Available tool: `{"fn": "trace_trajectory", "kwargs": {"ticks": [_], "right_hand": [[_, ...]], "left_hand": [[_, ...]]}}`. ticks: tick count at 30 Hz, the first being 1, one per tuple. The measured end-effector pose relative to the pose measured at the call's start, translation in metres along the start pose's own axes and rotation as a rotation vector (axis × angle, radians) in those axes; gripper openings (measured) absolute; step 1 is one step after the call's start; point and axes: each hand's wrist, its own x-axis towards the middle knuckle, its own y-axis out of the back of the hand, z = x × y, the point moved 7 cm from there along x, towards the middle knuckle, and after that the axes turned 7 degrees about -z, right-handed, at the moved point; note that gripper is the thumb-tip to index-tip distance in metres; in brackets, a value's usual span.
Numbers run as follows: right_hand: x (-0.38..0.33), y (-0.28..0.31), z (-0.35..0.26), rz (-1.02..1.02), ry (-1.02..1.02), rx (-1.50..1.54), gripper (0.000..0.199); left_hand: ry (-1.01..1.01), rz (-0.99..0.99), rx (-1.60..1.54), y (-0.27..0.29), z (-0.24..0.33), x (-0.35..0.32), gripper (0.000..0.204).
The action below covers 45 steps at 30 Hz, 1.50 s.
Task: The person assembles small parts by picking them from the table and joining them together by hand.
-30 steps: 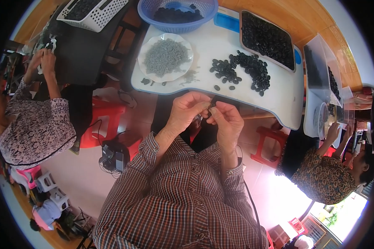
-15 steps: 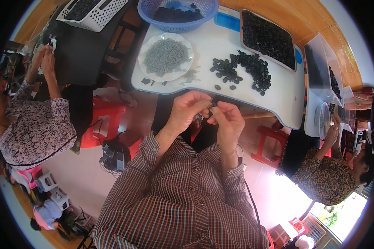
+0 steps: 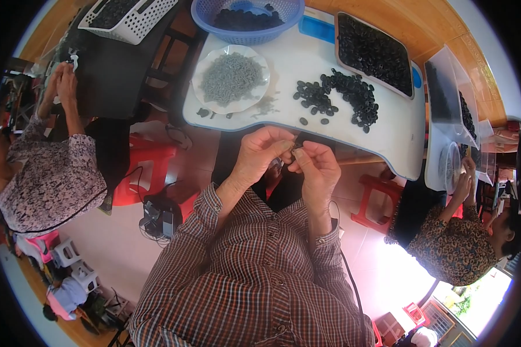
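Just off the near edge of the white table [image 3: 260, 128], my two hands meet with fingertips pinched together. Between them is a small dark piece [image 3: 296, 147], mostly covered by the fingers. My left hand [image 3: 260, 155] grips it with thumb and forefinger, and my right hand [image 3: 316, 166] does the same from the other side. Beyond the hands lies a loose pile of small black oval parts [image 3: 362, 107]. A white scalloped plate [image 3: 201, 87] to the left holds a heap of small grey pieces [image 3: 233, 78].
A blue basket [image 3: 249, 37] of black parts stands at the back, beside a tray [image 3: 376, 52] full of black ovals. Co-workers sit at left [image 3: 52, 179] and right [image 3: 451, 243]. Red stools [image 3: 147, 168] stand on the floor near a black device with cables [image 3: 159, 217].
My hands stay in almost the same place, with only slight finger movement around the dark piece. The parts on the table look unmoved.
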Motion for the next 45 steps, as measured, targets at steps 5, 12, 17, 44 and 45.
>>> {"fn": "trace_trajectory", "kwargs": {"ticks": [5,12,17,44,45], "right_hand": [[-0.001,0.001,0.001,-0.001,0.019,-0.014,0.016],[-0.003,-0.002,-0.002,0.028,0.096,-0.129,0.017],[-0.004,-0.001,-0.004,0.031,0.184,-0.311,0.019],[0.0,-0.005,-0.008,-0.03,0.231,-0.376,0.037],[-0.001,-0.006,-0.008,-0.03,0.238,-0.415,0.037]], "left_hand": [[-0.014,0.006,0.053,-0.002,0.003,-0.001,0.013],[-0.022,0.009,0.129,-0.005,0.007,-0.003,0.013],[-0.047,0.012,0.228,-0.004,0.009,-0.004,0.012],[0.097,0.037,0.344,0.002,-0.008,-0.003,0.01],[0.096,0.032,0.353,0.001,-0.009,-0.003,0.01]]}}
